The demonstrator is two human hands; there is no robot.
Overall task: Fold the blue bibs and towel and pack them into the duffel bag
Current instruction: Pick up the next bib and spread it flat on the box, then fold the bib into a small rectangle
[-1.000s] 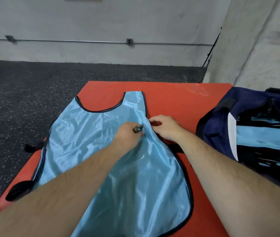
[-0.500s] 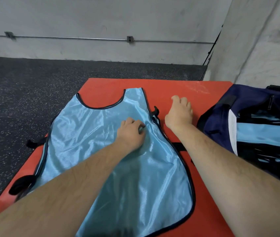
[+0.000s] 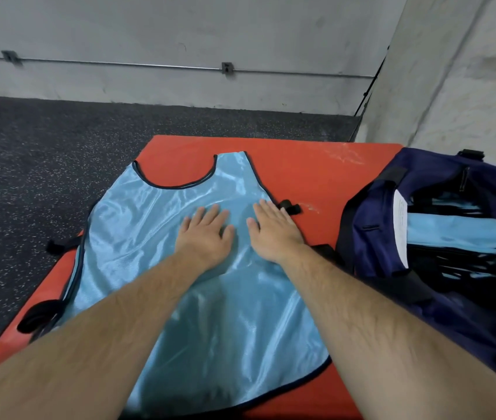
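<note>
A shiny light blue bib (image 3: 137,237) with dark trim lies spread flat on the red mat (image 3: 301,177), its neck opening at the far end. My left hand (image 3: 206,234) and my right hand (image 3: 274,233) rest palm down side by side on the bib's upper middle, fingers straight. A navy duffel bag (image 3: 374,237) stands open at the right, with folded light blue fabric (image 3: 452,234) inside it.
Black straps (image 3: 290,206) stick out from the bib's right edge, and more black straps (image 3: 36,318) lie at its left edge near the mat's border. Dark speckled floor (image 3: 59,162) surrounds the mat. A concrete wall and pillar (image 3: 452,86) stand behind.
My left hand has let go of the bib's edge and flattened out. My right hand has moved from the mat onto the bib, and both now press flat on it.
</note>
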